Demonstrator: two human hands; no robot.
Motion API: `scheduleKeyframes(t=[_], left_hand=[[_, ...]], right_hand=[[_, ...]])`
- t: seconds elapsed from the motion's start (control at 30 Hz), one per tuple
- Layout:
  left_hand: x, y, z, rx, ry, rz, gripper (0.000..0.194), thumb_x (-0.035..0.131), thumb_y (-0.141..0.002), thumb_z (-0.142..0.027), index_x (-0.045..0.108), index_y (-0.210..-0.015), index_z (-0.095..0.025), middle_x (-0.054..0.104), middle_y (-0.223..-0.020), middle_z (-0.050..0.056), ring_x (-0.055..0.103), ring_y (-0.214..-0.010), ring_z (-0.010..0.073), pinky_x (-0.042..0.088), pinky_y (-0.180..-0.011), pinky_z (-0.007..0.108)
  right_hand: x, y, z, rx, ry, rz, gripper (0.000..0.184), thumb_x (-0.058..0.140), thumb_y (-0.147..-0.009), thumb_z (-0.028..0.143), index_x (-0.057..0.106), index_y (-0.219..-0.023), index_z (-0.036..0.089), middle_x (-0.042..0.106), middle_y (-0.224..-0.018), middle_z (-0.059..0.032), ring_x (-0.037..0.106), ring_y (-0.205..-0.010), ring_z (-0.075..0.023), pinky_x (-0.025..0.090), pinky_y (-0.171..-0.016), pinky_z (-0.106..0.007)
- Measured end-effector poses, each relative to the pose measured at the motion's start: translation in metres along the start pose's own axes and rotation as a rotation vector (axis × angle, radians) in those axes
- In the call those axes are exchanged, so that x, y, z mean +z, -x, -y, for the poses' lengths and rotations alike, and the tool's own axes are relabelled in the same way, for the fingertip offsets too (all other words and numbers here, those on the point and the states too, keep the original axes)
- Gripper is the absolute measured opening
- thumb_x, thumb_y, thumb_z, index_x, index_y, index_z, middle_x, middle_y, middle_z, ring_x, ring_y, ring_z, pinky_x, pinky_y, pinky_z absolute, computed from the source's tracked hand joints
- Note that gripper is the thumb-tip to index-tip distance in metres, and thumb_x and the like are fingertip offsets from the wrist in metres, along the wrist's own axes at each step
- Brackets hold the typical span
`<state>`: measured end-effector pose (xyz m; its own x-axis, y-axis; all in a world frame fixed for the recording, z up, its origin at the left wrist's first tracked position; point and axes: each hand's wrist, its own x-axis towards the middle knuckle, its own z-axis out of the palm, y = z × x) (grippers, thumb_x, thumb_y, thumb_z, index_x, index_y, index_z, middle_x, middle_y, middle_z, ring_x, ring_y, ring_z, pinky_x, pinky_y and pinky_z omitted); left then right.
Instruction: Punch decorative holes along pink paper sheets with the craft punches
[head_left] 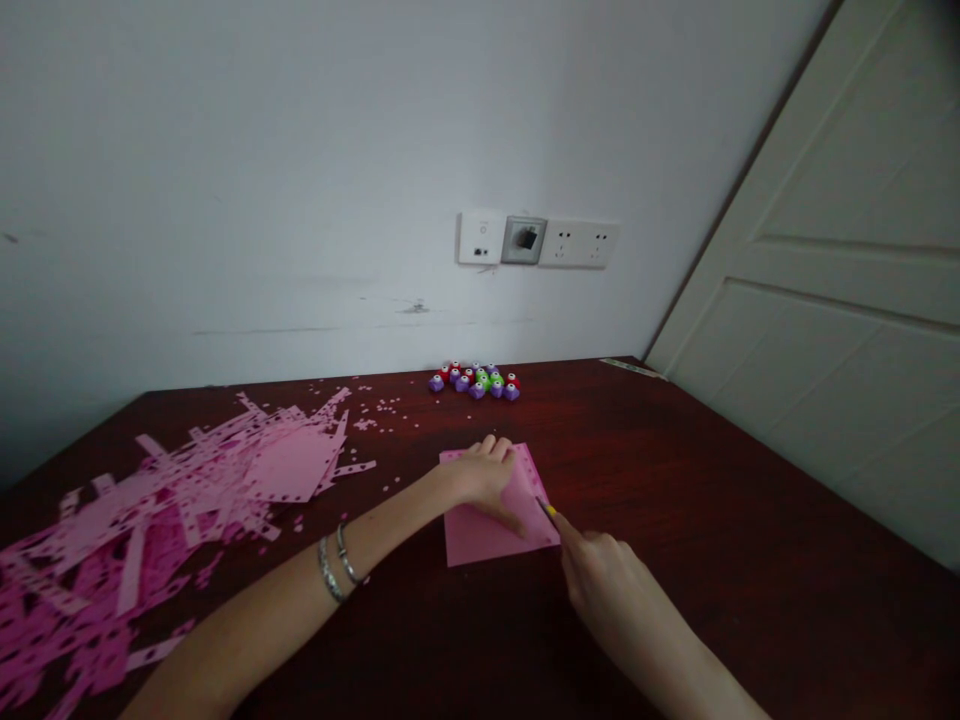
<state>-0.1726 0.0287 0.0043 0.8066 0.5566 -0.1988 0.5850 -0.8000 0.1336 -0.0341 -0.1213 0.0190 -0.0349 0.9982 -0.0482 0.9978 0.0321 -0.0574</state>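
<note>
My left hand lies flat on a sheet of pink paper, its fingers forward and the thumb spread to the right. Rows of holes run along the sheet's top and right edges. Closed around a utility knife with some yellow on it, my right hand is at the sheet's right side. The slim dark tip of the knife meets the paper near the perforated right strip. Most of its handle is hidden inside my fingers.
A large heap of punched pink paper strips and sheets covers the left of the dark red table. Small paper bits lie scattered beside it. Several coloured eyeball-like pieces stand near the wall. A ruler-like strip lies at the back right.
</note>
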Motion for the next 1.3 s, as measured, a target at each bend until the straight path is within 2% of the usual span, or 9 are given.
scheduleKeyframes(t=[0.13,0.33,0.43,0.6,0.77,0.93,1.07,1.13,1.3], left_hand=[[-0.002,0.001,0.0,0.004,0.006,0.012,0.11,0.05,-0.054,-0.073,0.024,-0.136,-0.006,0.022,-0.142,0.021,0.021,-0.128,0.0367,0.024,-0.103,0.043],[-0.001,0.0,0.0,0.007,0.023,0.001,0.112,0.052,-0.052,-0.075,0.023,-0.137,-0.008,0.021,-0.143,0.021,0.021,-0.128,0.038,0.024,-0.102,0.045],[0.0,0.0,0.001,0.025,0.023,-0.004,0.114,0.052,-0.052,-0.076,0.024,-0.136,-0.005,0.021,-0.142,0.024,0.02,-0.128,0.0399,0.025,-0.101,0.047],[0.001,0.0,0.002,0.036,0.025,-0.024,0.113,0.051,-0.053,-0.077,0.022,-0.137,-0.007,0.022,-0.141,0.023,0.02,-0.128,0.04,0.025,-0.1,0.047],[0.003,-0.001,0.002,0.027,0.017,-0.021,0.113,0.053,-0.053,-0.076,0.022,-0.137,-0.007,0.022,-0.142,0.023,0.021,-0.127,0.0395,0.025,-0.1,0.046],[0.0,0.001,0.0,0.019,0.019,-0.003,0.112,0.053,-0.053,-0.075,0.022,-0.136,-0.007,0.021,-0.141,0.024,0.019,-0.127,0.0401,0.025,-0.1,0.048],[-0.003,0.003,-0.002,0.015,0.034,-0.011,0.111,0.057,-0.052,-0.072,0.025,-0.135,-0.006,0.026,-0.139,0.024,0.026,-0.124,0.039,0.028,-0.098,0.047],[-0.002,0.003,-0.002,0.012,0.053,-0.002,0.112,0.059,-0.052,-0.07,0.021,-0.137,-0.007,0.026,-0.139,0.024,0.026,-0.124,0.0392,0.029,-0.097,0.047],[0.004,0.008,-0.011,-0.003,0.105,-0.001,0.106,0.052,-0.063,-0.07,0.012,-0.14,-0.008,0.015,-0.144,0.024,0.014,-0.13,0.041,0.026,-0.098,0.05]], right_hand=[[0.005,0.008,-0.001,0.019,-0.005,0.003,0.051,0.039,-0.075,-0.001,0.053,-0.122,0.013,0.068,-0.072,-0.009,0.067,-0.062,-0.0217,0.046,-0.049,-0.025],[0.007,0.019,-0.003,0.017,-0.029,0.045,0.05,0.036,-0.072,-0.003,0.057,-0.116,0.013,0.068,-0.072,-0.0088,0.067,-0.061,-0.0203,0.047,-0.049,-0.023],[0.014,0.025,-0.005,0.01,-0.028,0.01,0.051,0.036,-0.071,-0.002,0.057,-0.115,0.014,0.068,-0.071,-0.0083,0.067,-0.059,-0.0198,0.047,-0.047,-0.023],[0.029,0.034,-0.011,0.007,-0.053,-0.041,0.057,0.037,-0.07,-0.001,0.053,-0.122,0.014,0.068,-0.067,-0.0071,0.065,-0.053,-0.0191,0.045,-0.043,-0.022],[0.036,0.04,-0.016,0.008,-0.128,-0.089,0.051,0.04,-0.073,0.004,0.055,-0.12,0.017,0.067,-0.064,-0.0058,0.064,-0.048,-0.0177,0.045,-0.041,-0.021],[0.025,0.041,-0.024,-0.015,-0.25,-0.208,0.042,0.037,-0.08,0.013,0.058,-0.116,0.018,0.068,-0.068,-0.0066,0.064,-0.053,-0.0188,0.05,-0.051,-0.026],[0.003,0.037,-0.039,-0.034,-0.404,-0.335,0.04,0.032,-0.087,0.022,0.055,-0.119,0.017,0.069,-0.087,-0.0103,0.067,-0.072,-0.0219,0.053,-0.066,-0.031],[-0.006,0.032,-0.046,-0.05,-0.472,-0.358,0.039,0.033,-0.088,0.027,0.054,-0.119,0.016,0.068,-0.089,-0.0107,0.066,-0.079,-0.0222,0.052,-0.069,-0.031],[-0.01,0.013,-0.059,-0.036,-0.73,-0.261,0.043,0.034,-0.088,0.037,0.046,-0.123,0.015,0.06,-0.067,-0.0019,0.059,-0.052,-0.015,0.048,-0.052,-0.026]])
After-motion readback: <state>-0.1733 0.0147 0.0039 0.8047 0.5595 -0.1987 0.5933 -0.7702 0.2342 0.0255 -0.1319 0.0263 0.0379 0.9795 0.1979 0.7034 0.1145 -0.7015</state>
